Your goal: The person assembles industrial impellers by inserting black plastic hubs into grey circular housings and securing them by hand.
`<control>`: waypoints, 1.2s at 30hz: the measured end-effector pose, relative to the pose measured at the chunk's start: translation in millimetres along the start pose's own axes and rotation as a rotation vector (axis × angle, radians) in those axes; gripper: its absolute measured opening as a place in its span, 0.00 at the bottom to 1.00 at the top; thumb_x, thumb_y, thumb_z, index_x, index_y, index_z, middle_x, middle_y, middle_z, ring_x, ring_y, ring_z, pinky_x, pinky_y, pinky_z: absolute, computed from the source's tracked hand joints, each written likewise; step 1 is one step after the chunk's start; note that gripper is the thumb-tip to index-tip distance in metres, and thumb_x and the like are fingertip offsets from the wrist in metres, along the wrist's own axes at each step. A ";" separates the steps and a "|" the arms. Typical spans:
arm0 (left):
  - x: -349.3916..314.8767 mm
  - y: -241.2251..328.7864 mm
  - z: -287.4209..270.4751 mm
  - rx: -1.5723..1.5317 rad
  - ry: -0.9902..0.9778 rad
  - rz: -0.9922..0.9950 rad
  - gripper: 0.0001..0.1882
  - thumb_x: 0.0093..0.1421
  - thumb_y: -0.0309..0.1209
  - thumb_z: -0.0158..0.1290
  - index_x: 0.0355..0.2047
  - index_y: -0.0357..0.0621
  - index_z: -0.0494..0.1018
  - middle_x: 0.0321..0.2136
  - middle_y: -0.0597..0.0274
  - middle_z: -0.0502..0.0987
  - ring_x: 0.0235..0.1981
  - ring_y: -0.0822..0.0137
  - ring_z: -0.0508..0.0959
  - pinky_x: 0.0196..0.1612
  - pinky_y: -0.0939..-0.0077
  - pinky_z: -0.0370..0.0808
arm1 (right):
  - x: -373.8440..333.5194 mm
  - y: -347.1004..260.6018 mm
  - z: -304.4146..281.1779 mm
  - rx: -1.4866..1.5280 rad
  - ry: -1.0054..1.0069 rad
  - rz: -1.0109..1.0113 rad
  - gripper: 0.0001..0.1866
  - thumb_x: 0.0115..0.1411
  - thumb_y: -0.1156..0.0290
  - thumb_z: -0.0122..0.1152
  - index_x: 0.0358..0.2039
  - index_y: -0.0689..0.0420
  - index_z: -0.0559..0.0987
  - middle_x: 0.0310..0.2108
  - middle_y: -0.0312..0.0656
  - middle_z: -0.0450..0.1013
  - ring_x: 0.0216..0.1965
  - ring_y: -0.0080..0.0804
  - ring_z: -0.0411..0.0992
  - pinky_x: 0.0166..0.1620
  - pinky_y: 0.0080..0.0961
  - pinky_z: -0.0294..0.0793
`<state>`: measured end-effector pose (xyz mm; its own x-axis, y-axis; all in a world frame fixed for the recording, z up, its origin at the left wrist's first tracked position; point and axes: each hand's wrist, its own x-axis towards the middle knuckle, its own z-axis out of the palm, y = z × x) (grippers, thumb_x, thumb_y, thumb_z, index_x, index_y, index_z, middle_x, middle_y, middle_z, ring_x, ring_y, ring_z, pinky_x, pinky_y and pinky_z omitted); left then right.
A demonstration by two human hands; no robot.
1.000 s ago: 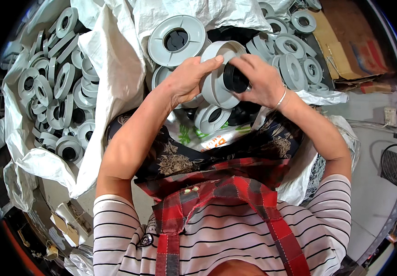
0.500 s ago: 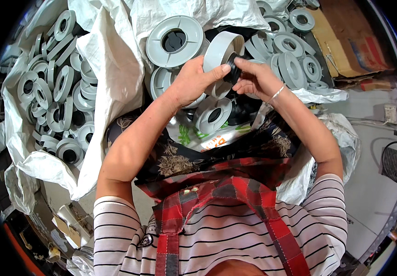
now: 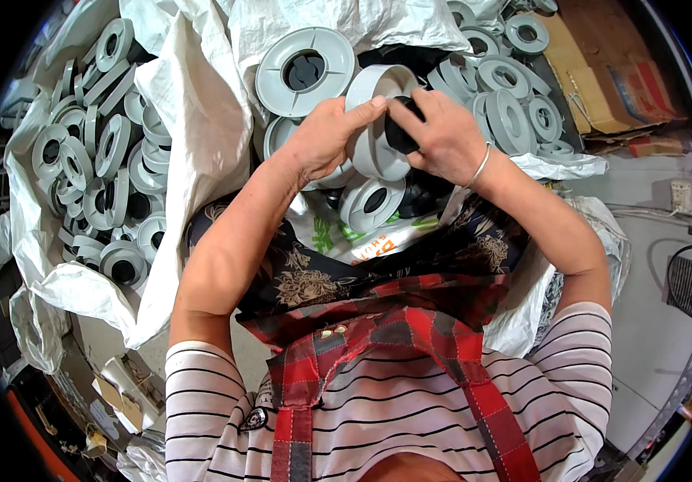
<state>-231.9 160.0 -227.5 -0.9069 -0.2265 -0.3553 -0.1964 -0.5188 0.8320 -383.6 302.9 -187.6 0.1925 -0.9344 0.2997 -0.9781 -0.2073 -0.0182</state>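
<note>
My left hand [image 3: 323,138] is closed on the rim of a grey plastic flanged ring [image 3: 367,90], its thumb lying across the near wall. The ring is tilted on its side, its opening turned toward my right. My right hand [image 3: 450,138] grips a round black rubber piece [image 3: 400,130] at that opening, fingers wrapped over it. How deep the black piece sits is hidden by my fingers. Just left of the ring lies a wide grey disc [image 3: 272,76] with a dark centre. Below my hands is a smaller grey flange [image 3: 356,210] with a black centre.
On the left, a white woven sack [image 3: 201,104] holds many grey rings [image 3: 75,163], some with black centres. More grey rings [image 3: 509,120] are heaped at the upper right beside a cardboard box [image 3: 603,72]. A dark cable [image 3: 671,273] hangs at the far right.
My right hand has turned over the black rubber piece, its back now facing up. The grey ring has tilted and shifted slightly left and down in my left hand.
</note>
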 end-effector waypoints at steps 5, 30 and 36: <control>-15.0 9.2 13.9 -0.185 -0.075 0.055 0.21 0.61 0.39 0.49 0.46 0.33 0.65 0.38 0.57 0.74 0.38 0.69 0.76 0.41 0.71 0.76 | -4.4 7.1 1.2 0.162 -0.004 -0.008 0.38 0.30 0.69 0.69 0.47 0.53 0.67 0.35 0.43 0.64 0.37 0.44 0.66 0.40 0.33 0.68; 3.9 27.2 -4.2 1.221 0.593 1.089 0.29 0.50 0.37 0.60 0.49 0.33 0.67 0.48 0.45 0.70 0.52 0.51 0.68 0.55 0.65 0.63 | -98.6 60.5 119.8 0.260 -0.229 0.726 0.27 0.51 0.59 0.55 0.46 0.66 0.66 0.40 0.60 0.70 0.44 0.56 0.68 0.49 0.39 0.67; 12.3 1.7 34.5 0.483 0.428 0.684 0.33 0.52 0.35 0.58 0.54 0.31 0.60 0.47 0.48 0.71 0.50 0.61 0.70 0.55 0.71 0.64 | -39.4 51.2 2.7 2.068 0.255 0.724 0.22 0.60 0.61 0.38 0.39 0.67 0.73 0.29 0.49 0.74 0.27 0.37 0.75 0.34 0.31 0.76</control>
<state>-256.2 184.8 -215.8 -0.6869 -0.6894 0.2299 0.1081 0.2158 0.9704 -441.1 328.3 -202.9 -0.2407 -0.9597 -0.1451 0.6066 -0.0320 -0.7943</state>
